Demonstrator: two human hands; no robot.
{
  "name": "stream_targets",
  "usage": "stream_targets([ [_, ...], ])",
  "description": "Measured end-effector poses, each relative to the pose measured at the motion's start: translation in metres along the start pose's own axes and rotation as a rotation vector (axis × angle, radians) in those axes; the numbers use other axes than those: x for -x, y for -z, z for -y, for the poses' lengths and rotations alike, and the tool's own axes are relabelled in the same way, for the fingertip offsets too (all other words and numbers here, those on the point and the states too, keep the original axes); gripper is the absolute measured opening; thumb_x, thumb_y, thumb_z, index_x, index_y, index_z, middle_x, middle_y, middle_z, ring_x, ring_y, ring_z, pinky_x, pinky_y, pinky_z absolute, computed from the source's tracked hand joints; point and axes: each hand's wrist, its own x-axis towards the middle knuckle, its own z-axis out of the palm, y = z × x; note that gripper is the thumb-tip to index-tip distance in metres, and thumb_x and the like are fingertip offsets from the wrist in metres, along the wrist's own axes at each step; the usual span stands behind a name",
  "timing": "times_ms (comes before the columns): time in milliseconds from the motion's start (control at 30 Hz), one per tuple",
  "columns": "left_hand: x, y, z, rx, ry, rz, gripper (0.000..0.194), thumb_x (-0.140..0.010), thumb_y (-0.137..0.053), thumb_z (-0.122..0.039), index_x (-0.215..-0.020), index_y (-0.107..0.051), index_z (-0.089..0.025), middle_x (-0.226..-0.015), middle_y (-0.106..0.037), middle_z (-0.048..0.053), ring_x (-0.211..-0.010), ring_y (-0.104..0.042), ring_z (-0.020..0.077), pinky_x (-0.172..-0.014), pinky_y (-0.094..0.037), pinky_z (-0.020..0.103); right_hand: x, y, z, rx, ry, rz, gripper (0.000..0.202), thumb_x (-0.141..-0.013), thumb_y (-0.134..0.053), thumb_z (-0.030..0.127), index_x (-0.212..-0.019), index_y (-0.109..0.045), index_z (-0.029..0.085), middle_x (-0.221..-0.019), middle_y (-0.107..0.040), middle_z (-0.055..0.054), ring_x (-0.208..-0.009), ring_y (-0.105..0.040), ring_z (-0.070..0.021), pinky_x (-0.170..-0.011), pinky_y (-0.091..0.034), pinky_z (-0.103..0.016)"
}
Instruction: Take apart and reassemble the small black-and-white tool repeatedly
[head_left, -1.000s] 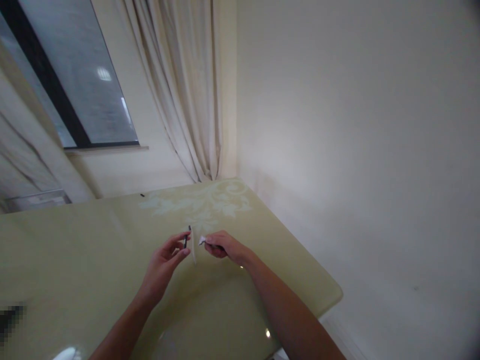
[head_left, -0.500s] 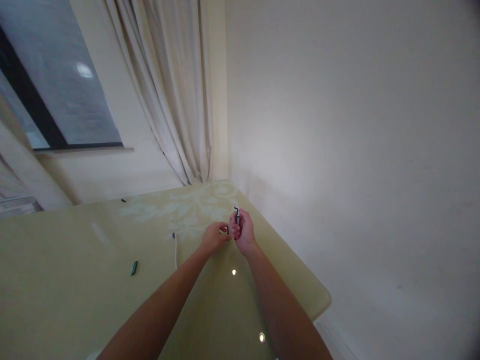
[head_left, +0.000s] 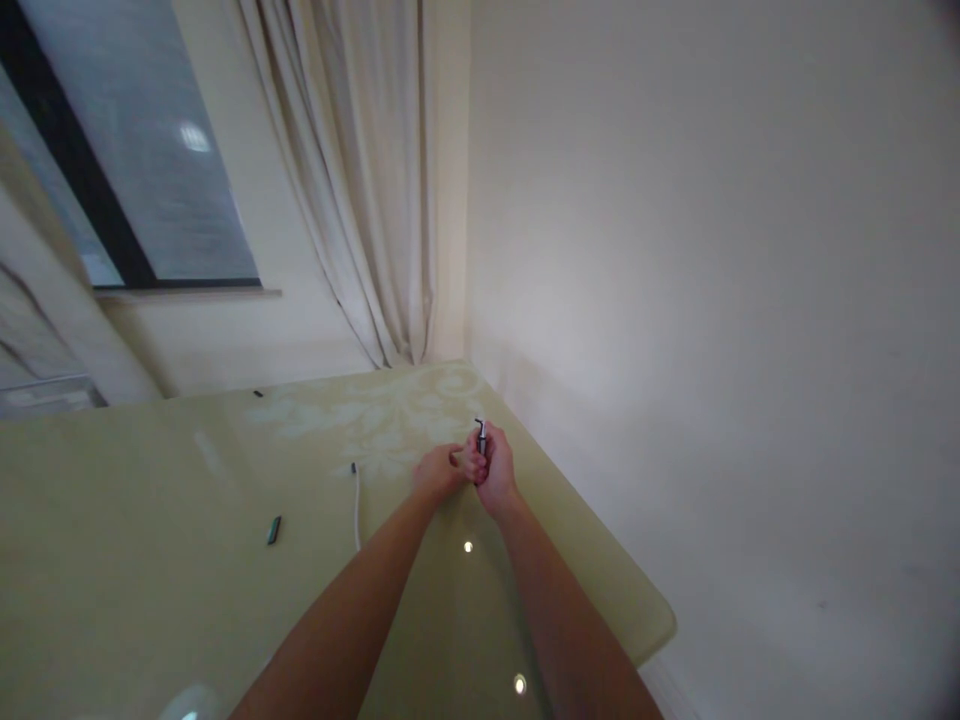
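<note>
My right hand [head_left: 495, 470] is closed around a slim dark-and-silver tool [head_left: 481, 440], held nearly upright, with a thin bent dark tip sticking out at the top. Right beside it, my left hand [head_left: 439, 473] has its fingers curled in against the right hand's fingers. Whatever lies between the left fingertips is hidden or too small to name. Both hands are just over the far right part of the pale green table [head_left: 150, 600].
To the left of my left forearm lies a thin white cord [head_left: 357, 510] with a dark end. Farther left is a small dark-and-green piece [head_left: 274, 530]. A tiny dark piece [head_left: 258, 393] sits near the back edge. A wall [head_left: 675, 300] borders the table's right side; curtains [head_left: 375, 200] hang behind.
The view has shifted slightly, so the scene sits a little to the right. My left hand has closed in against the right; a small dark piece seen at its fingertips is now hidden.
</note>
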Motion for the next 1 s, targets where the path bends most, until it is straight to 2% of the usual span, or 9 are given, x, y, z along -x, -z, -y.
stream_targets([
  [100,0.017,0.009,-0.001,0.015,-0.009,-0.063,0.066,-0.068,-0.081,-0.029,-0.13,-0.066,-0.014,-0.104,-0.073,0.011,-0.092,-0.066,0.0252,-0.081,-0.046,0.033,0.002,0.002,0.001,0.006,-0.026,-0.011,0.045,-0.08,-0.061,0.059,-0.061,-0.046,0.021,-0.043,-0.025,0.011,-0.038,-0.012,-0.005,-0.035,-0.009,-0.019],
  [200,0.052,0.037,0.02,0.026,-0.083,-0.132,0.05,-0.074,-0.076,-0.032,-0.122,-0.071,-0.019,-0.108,-0.073,0.007,-0.092,-0.064,0.0215,-0.084,-0.047,0.031,0.003,0.0,0.002,0.027,-0.055,0.002,0.044,-0.077,-0.063,0.059,-0.06,-0.048,0.021,-0.042,-0.026,0.012,-0.038,-0.011,-0.0045,-0.035,-0.008,-0.019],
  [300,0.096,0.082,0.07,0.006,-0.18,-0.282,0.036,-0.08,-0.067,-0.042,-0.107,-0.077,-0.022,-0.095,-0.073,0.006,-0.079,-0.062,0.0211,-0.078,-0.05,0.033,0.003,-0.006,0.003,0.073,-0.077,0.033,0.046,-0.075,-0.066,0.061,-0.06,-0.048,0.02,-0.042,-0.025,0.012,-0.038,-0.011,-0.004,-0.035,-0.007,-0.019],
  [400,0.134,0.123,0.135,-0.054,-0.067,-0.455,0.043,-0.078,-0.063,-0.052,-0.105,-0.078,-0.022,-0.091,-0.073,0.006,-0.074,-0.062,0.0226,-0.076,-0.053,0.037,0.008,-0.016,0.001,0.096,-0.047,0.08,0.047,-0.073,-0.069,0.06,-0.061,-0.049,0.02,-0.044,-0.026,0.012,-0.039,-0.011,-0.0037,-0.036,-0.007,-0.019],
  [500,0.154,0.144,0.186,-0.104,0.072,-0.49,0.058,-0.072,-0.066,-0.056,-0.116,-0.076,-0.02,-0.101,-0.074,0.01,-0.081,-0.066,0.0268,-0.079,-0.055,0.04,0.016,-0.026,-0.004,0.126,-0.046,0.134,0.047,-0.075,-0.07,0.061,-0.063,-0.05,0.02,-0.046,-0.028,0.011,-0.04,-0.012,-0.0039,-0.037,-0.008,-0.02],
  [567,0.157,0.145,0.204,-0.145,0.068,-0.471,0.064,-0.071,-0.068,-0.058,-0.121,-0.075,-0.017,-0.11,-0.073,0.014,-0.096,-0.068,0.0314,-0.091,-0.053,0.045,0.021,-0.031,-0.01,0.168,-0.061,0.149,0.05,-0.076,-0.069,0.064,-0.063,-0.05,0.02,-0.046,-0.028,0.011,-0.04,-0.014,-0.0037,-0.038,-0.009,-0.02],
  [667,0.151,0.142,0.212,-0.175,0.047,-0.446,0.06,-0.075,-0.066,-0.056,-0.122,-0.076,-0.019,-0.114,-0.071,0.015,-0.106,-0.067,0.0337,-0.099,-0.05,0.048,0.026,-0.034,-0.023,0.226,-0.099,0.133,0.053,-0.074,-0.069,0.068,-0.063,-0.049,0.02,-0.045,-0.029,0.011,-0.039,-0.015,-0.0032,-0.038,-0.008,-0.02],
  [867,0.144,0.14,0.209,-0.093,0.037,-0.407,0.042,-0.076,-0.067,-0.051,-0.105,-0.081,-0.024,-0.109,-0.072,0.011,-0.092,-0.068,0.029,-0.087,-0.053,0.042,0.03,-0.036,-0.052,0.347,-0.195,0.119,0.057,-0.073,-0.066,0.073,-0.066,-0.054,0.019,-0.046,-0.031,0.011,-0.037,-0.019,-0.0032,-0.038,-0.008,-0.021],
  [1000,0.147,0.13,0.186,0.039,-0.004,-0.505,0.042,-0.072,-0.073,-0.05,-0.104,-0.078,-0.022,-0.105,-0.072,0.009,-0.082,-0.064,0.0257,-0.08,-0.053,0.04,0.037,-0.044,-0.061,0.469,-0.186,0.149,0.055,-0.074,-0.07,0.07,-0.068,-0.06,0.016,-0.051,-0.038,0.009,-0.038,-0.021,-0.0028,-0.038,-0.01,-0.021],
])
